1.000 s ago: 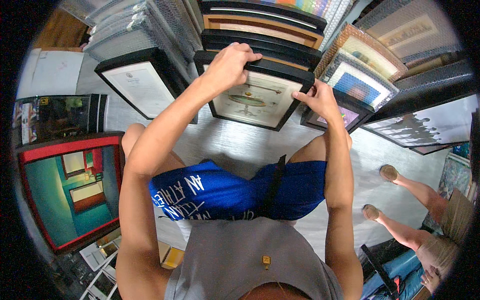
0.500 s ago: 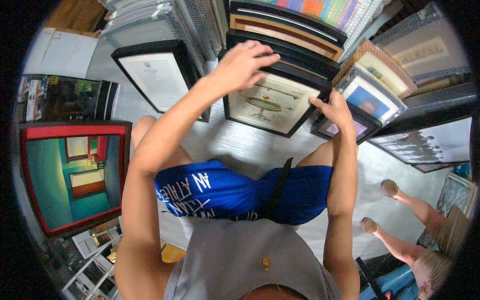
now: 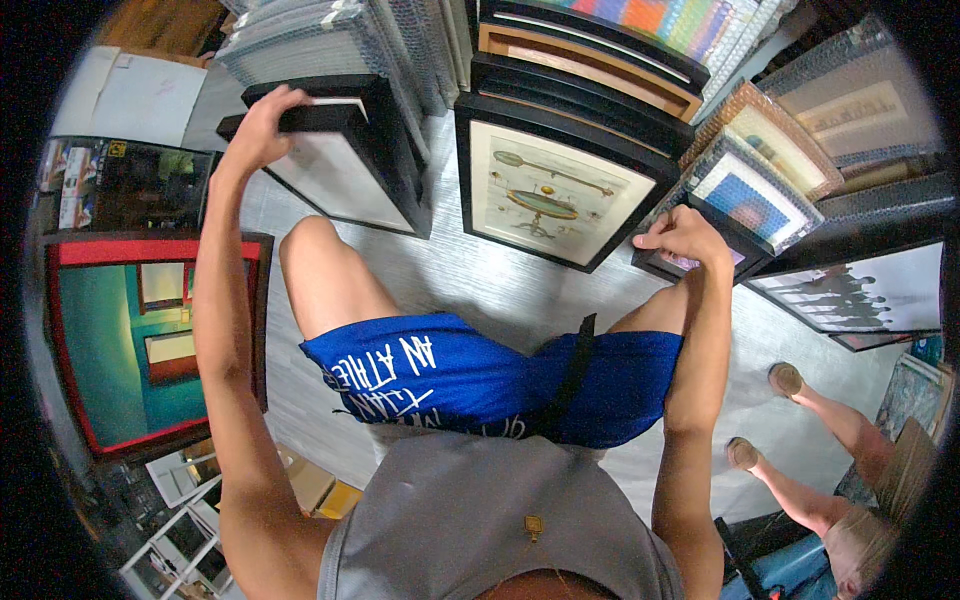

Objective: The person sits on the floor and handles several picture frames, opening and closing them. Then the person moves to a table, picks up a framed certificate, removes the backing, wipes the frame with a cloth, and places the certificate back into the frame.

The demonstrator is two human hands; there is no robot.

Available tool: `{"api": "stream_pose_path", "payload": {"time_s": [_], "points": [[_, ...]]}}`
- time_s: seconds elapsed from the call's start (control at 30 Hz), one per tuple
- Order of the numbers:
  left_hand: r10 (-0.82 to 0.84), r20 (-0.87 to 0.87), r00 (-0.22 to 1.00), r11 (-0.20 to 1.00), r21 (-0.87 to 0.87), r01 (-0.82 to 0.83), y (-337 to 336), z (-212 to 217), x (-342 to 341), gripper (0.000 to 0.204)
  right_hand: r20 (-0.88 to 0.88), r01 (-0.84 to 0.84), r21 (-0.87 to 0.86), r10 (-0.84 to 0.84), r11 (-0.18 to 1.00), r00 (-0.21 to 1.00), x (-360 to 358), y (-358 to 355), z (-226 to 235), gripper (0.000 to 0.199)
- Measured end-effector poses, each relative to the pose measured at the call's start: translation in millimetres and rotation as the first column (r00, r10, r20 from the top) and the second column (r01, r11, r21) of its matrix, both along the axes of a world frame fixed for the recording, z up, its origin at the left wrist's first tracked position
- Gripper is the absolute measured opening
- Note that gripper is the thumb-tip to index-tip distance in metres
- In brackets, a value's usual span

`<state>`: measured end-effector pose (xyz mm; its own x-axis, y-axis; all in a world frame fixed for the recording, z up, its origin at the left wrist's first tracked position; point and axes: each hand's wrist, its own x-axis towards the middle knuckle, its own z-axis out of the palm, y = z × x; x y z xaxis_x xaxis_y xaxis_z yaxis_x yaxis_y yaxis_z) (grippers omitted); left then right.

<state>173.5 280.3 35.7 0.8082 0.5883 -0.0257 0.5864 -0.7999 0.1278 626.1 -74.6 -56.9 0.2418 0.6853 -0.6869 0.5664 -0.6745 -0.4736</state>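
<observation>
My left hand [image 3: 264, 130] is closed over the top edge of a black picture frame [image 3: 350, 178], which holds a pale sheet and tips toward me. Another black frame [image 3: 372, 92] shows just behind it. In the middle, a black-framed print of antique instruments [image 3: 545, 195] leans on a row of frames, and neither hand touches it. My right hand [image 3: 684, 238] hovers by that print's right corner, fingers curled with nothing visible in them. It partly covers a small black frame with a purple picture [image 3: 735, 250].
Bubble-wrapped frames [image 3: 300, 45] stand stacked at the back left. More wrapped pictures [image 3: 745, 195] lean at the right. A red-edged painting [image 3: 160, 340] stands by my left arm. Another person's legs [image 3: 830, 420] are at the right on the grey floor [image 3: 450, 300].
My left hand has moved from the instrument print to the left-hand frame, now tilted further forward. My right hand has let go of the print's edge and drawn slightly down and right.
</observation>
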Motion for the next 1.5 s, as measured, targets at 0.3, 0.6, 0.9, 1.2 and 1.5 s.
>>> {"api": "stream_pose_path", "payload": {"time_s": [0.3,0.6,0.9,1.2,1.5], "points": [[-0.077,-0.175,0.982,0.971,-0.237,0.034,-28,30,-26,0.026,-0.267,-0.144,-0.058,0.124,0.988,0.956,-21,0,13,0.029],[-0.142,-0.202,0.969,0.921,-0.387,0.054,-74,51,-1,0.028,-0.361,-0.324,-0.018,0.296,0.946,0.884,-32,25,-7,0.029],[0.343,-0.271,0.9,0.82,-0.381,-0.427,-111,114,-30,0.057,-0.465,-0.492,0.138,0.495,0.86,0.734,-62,72,-26,0.038],[0.604,0.106,0.79,0.677,-0.592,-0.438,-160,123,0,0.102,-0.413,-0.59,0.458,0.747,0.665,0.521,-98,89,-48,0.041],[0.991,0.031,0.129,0.077,-0.926,-0.369,-212,67,43,0.043,-0.285,-0.348,0.833,0.873,0.429,0.396,-146,37,-30,0.089]]}}
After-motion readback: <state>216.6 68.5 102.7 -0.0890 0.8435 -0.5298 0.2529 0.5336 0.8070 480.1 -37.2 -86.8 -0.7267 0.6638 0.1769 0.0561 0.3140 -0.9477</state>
